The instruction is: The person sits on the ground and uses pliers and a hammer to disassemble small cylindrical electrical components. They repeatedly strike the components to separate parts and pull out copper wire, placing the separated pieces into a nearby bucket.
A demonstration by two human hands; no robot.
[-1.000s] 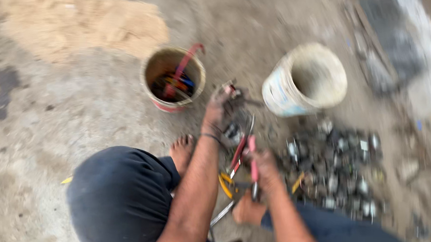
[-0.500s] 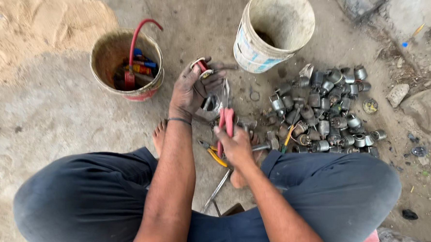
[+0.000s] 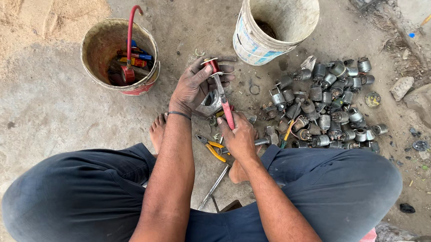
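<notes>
I sit low on the concrete floor (image 3: pixel 55 123) with my knees spread, and my left hand (image 3: pixel 197 86) is curled around a small metal motor part (image 3: pixel 210 102), its copper-red coil end (image 3: pixel 209 64) sticking out above my thumb. My right hand (image 3: pixel 238 136) is closed on the red handle of a screwdriver (image 3: pixel 224 104), the shaft running up across the part toward the coil (I cannot see exactly where the tip sits). I judge this to be the prying step: the part is gripped, the tool is laid against it, and nothing has come loose yet. The next move calls for a firm left grip and a steady push with the blade kept away from my fingers. Just below my hands lie yellow-handled pliers (image 3: pixel 213 149) and a long metal rod (image 3: pixel 213 187). To my right is a pile of grey motor housings (image 3: pixel 330 104), near a white bucket (image 3: pixel 255 43). To my left stands an orange bucket (image 3: pixel 144 81) holding red and coloured bits.
</notes>
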